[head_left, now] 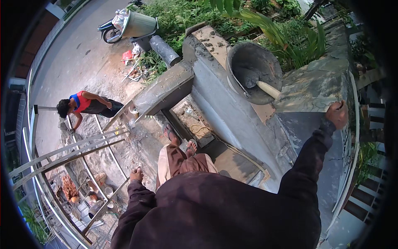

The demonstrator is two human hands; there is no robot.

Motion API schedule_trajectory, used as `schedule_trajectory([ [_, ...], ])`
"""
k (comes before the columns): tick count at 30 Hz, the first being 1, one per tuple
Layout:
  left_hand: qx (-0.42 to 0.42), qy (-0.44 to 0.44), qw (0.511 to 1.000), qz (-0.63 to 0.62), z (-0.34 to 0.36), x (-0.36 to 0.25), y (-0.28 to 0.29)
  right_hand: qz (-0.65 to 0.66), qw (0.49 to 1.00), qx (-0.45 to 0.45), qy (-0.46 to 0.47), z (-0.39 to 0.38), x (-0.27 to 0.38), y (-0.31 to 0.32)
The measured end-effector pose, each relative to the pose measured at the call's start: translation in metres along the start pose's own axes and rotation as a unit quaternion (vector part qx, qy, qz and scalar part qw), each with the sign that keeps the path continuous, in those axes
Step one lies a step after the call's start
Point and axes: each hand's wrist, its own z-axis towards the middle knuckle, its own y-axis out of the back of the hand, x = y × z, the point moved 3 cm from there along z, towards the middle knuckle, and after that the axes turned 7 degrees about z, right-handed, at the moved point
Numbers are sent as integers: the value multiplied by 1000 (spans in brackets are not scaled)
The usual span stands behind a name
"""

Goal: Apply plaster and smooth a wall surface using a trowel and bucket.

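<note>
My right hand (338,115) is beside the rough wall top at the right, its fingers curled; what they hold, if anything, is hidden. My left hand (136,173) hangs low by my left leg, loosely closed, with nothing visible in it. Ahead of me, a dark mortar bucket (235,56) stands tilted on the wall top. Inside it lies a mortar-coated trowel (268,89), its pale, thick handle resting over the rim. Below the bucket runs a freshly plastered grey wall face (219,101).
My sandalled feet (171,135) stand beside a narrow gap, near a coiled rope (200,130). At left, a co-worker (89,103) bends over a sand heap behind a metal frame (78,143). A motorbike (111,34) and a large bin (140,25) stand farther off.
</note>
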Motion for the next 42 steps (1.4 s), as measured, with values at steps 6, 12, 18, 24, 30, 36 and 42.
schedule_trajectory([
  [6,-48,-257,936,234,-54,-105,-62,54,993,40,96,-3,47,39],
  [12,195,-516,807,211,-175,-279,-246,95,823,523,199,-101,204,-13],
  [18,258,-570,778,52,-263,-348,-384,-60,766,581,267,-129,212,-70],
  [24,223,-623,747,67,-264,-346,-413,-48,817,442,368,-104,193,-77],
  [30,196,-670,684,212,-235,-352,-408,101,731,584,338,-106,193,-41],
  [36,81,-744,585,312,-237,-354,-409,189,688,664,225,-93,180,-45],
  [42,218,-695,611,310,-237,-359,-392,392,659,639,67,-115,150,-50],
])
